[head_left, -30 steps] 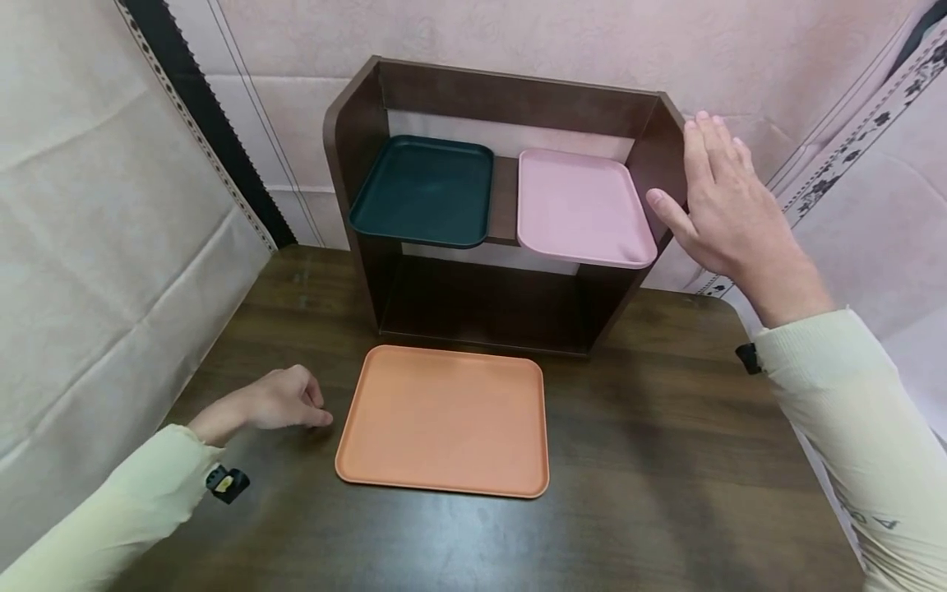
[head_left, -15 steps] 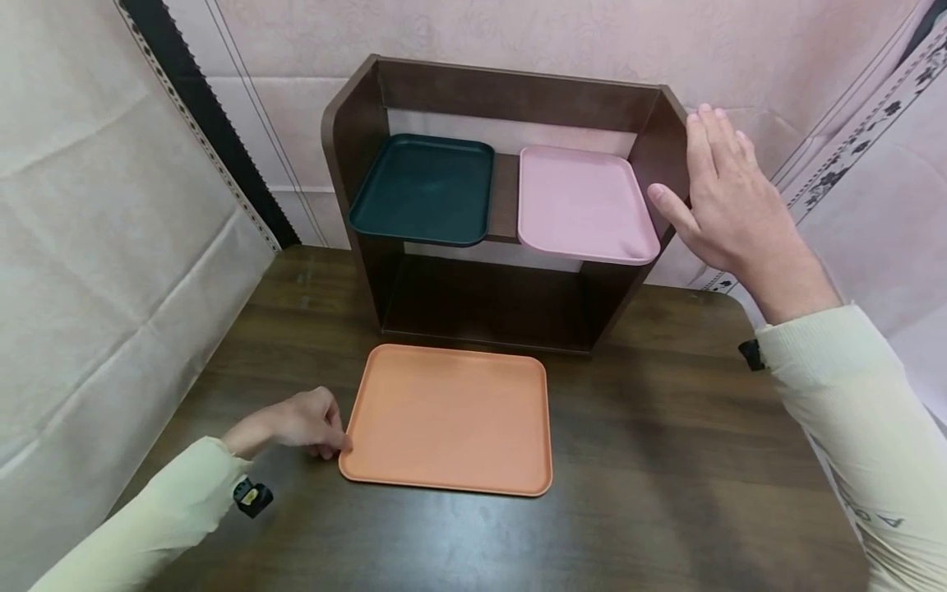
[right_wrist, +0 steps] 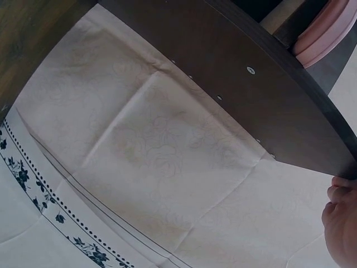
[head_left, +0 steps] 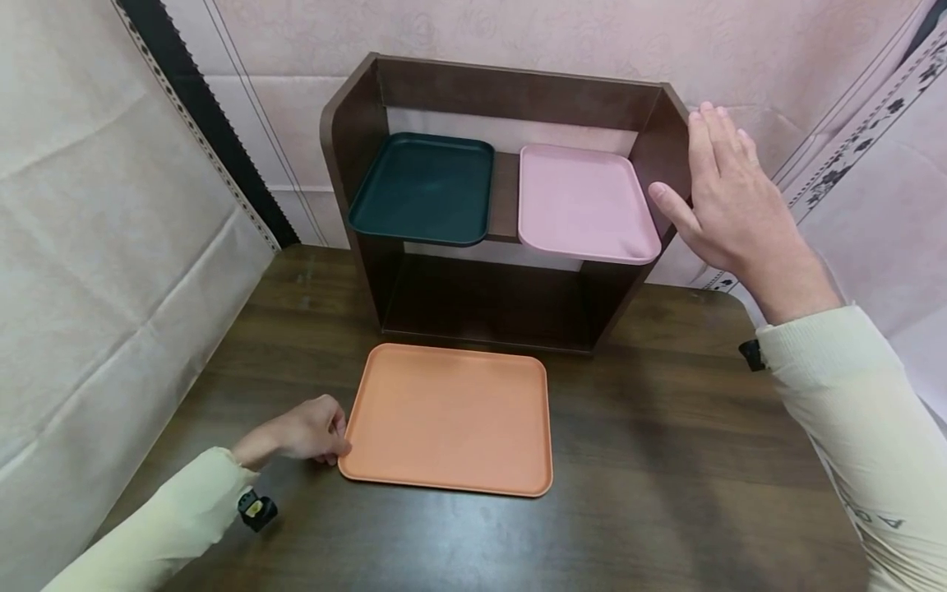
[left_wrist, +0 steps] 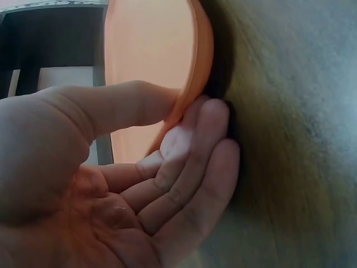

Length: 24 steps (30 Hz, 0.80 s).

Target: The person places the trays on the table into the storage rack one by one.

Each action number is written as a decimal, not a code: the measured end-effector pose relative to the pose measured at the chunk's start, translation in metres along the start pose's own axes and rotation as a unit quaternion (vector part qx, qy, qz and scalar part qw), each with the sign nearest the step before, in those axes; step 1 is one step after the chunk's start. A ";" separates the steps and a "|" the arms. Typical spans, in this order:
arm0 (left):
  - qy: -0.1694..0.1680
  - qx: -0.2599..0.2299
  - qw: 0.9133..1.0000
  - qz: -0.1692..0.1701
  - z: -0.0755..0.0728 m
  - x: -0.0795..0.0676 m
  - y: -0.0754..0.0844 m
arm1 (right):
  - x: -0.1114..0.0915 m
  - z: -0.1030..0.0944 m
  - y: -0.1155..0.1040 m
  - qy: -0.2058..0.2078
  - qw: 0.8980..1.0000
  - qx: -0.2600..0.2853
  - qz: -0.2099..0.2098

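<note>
Left hand: pinching left rim of orange tray, thumb above, fingers beneath. Tray flat on table, near front edge, before shelf unit. Right hand: fingers straight, against unit's right side panel. Step judged: securing grip; next calls for lifting level.
</note>
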<state>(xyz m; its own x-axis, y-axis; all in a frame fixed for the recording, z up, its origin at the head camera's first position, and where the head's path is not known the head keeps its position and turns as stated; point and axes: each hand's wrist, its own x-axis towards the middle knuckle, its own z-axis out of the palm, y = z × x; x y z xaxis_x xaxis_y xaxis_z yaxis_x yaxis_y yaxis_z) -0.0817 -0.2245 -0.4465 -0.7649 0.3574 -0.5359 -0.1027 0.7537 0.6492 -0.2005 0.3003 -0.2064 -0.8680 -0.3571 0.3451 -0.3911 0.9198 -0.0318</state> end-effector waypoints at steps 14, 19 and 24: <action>-0.041 -0.183 0.981 0.042 0.002 0.000 -0.022 | 0.000 0.001 0.000 0.002 1.000 0.002 0.006; -0.050 -0.241 0.967 0.072 0.006 0.000 -0.033 | 0.000 0.001 0.000 0.002 1.000 0.003 0.008; -0.035 -0.256 0.964 0.066 0.010 0.001 -0.036 | 0.000 0.001 0.000 0.004 1.000 0.003 0.009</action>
<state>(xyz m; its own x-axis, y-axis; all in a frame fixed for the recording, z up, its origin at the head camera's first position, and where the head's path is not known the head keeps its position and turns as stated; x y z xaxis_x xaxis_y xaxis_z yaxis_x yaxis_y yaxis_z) -0.0727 -0.2457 -0.4759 -0.7494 0.4817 -0.4542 -0.3214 0.3351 0.8857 -0.2005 0.3006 -0.2074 -0.8722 -0.3401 0.3516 -0.3779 0.9248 -0.0429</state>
